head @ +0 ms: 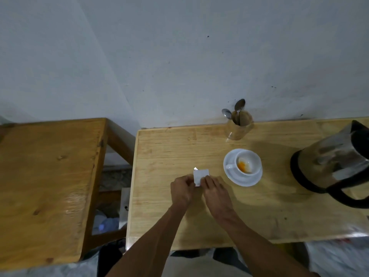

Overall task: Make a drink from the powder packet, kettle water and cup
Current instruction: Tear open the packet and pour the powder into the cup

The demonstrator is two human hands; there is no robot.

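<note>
We are pinching the white powder packet with left hand and right hand; leftover grains risk scattering beside the powder-dusted cup.

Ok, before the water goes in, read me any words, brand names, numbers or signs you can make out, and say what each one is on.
No text can be read anywhere in this view.
Powder packet, held by the left hand and right hand: visible side looks plain white, no print.
Kettle: no readable label or markings.
Cup, saucer, spoon jar: no text.
</note>
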